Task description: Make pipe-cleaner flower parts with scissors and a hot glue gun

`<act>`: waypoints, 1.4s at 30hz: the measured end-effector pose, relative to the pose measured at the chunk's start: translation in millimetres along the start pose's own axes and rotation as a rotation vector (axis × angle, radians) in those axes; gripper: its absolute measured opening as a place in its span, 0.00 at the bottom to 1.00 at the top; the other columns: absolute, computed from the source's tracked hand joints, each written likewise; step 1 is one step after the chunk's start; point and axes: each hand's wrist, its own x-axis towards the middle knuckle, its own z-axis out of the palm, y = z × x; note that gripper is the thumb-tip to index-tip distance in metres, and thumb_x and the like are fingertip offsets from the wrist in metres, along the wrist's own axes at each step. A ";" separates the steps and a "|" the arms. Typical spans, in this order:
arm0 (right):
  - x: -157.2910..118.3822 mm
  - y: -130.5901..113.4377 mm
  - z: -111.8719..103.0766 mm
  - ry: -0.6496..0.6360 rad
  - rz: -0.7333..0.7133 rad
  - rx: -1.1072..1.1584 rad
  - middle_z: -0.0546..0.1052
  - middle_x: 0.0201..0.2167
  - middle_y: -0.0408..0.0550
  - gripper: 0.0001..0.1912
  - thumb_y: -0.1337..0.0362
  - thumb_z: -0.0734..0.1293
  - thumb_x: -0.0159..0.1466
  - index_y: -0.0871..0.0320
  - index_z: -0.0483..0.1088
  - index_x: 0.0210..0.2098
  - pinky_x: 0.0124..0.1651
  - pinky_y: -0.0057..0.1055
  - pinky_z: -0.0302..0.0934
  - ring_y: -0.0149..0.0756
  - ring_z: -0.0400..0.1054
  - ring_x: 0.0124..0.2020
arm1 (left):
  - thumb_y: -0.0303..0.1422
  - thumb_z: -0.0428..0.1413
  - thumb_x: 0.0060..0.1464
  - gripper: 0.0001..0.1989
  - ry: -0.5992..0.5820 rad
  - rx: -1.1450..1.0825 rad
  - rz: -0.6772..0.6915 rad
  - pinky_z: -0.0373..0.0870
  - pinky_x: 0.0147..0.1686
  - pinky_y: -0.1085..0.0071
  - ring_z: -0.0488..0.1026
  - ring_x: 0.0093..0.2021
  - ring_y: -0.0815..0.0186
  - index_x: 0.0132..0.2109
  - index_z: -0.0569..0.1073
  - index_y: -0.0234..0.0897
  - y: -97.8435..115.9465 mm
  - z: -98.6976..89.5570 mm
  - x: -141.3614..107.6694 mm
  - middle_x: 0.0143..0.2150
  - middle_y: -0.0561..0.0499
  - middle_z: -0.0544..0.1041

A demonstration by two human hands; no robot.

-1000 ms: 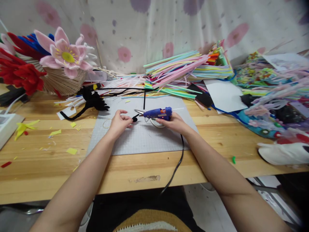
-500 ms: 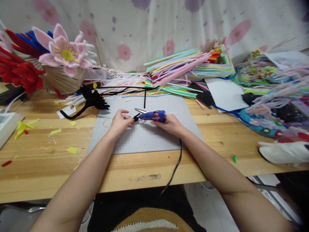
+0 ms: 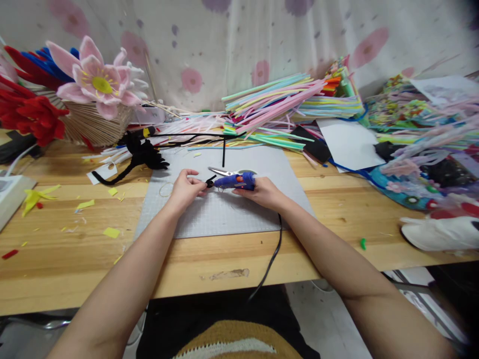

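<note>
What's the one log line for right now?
left grip: holds small black piece | right grip: holds blue glue gun, aimed at that piece | scissors: on grey mat

Hands: two, left hand [image 3: 186, 191] and right hand [image 3: 264, 192]. Blue glue gun [image 3: 235, 181]: one. Black cord [image 3: 274, 255]: one. Scissors [image 3: 219, 171]: one pair. Small black piece [image 3: 210, 183], between hands: one. Grey mat [image 3: 209, 217]: one. Black fuzzy figure [image 3: 144, 153], far left: one. Large pink flower [image 3: 100, 84], far left: one in full. Green scrap [image 3: 362, 244], right: one. Pastel stems [image 3: 279, 102], far side: many, overlapping, no exact count possible.
</note>
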 end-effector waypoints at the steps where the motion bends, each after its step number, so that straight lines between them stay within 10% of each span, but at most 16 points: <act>1: -0.5 -0.5 -0.5 -0.001 0.002 0.000 0.74 0.30 0.45 0.17 0.52 0.65 0.56 0.57 0.73 0.37 0.32 0.27 0.57 0.34 0.66 0.31 | 0.23 0.57 0.36 0.20 -0.001 -0.001 0.000 0.70 0.23 0.73 0.73 0.23 0.67 0.38 0.59 0.36 0.1 0.1 -0.1 0.19 0.58 0.70; 42: -0.3 3.8 0.3 0.063 0.008 -0.043 0.75 0.29 0.45 0.20 0.50 0.65 0.55 0.57 0.73 0.40 0.31 0.27 0.56 0.35 0.67 0.31 | 0.24 0.58 0.35 0.20 -0.012 0.057 0.011 0.69 0.22 0.74 0.74 0.24 0.66 0.37 0.60 0.36 -3.3 -0.3 1.8 0.20 0.57 0.71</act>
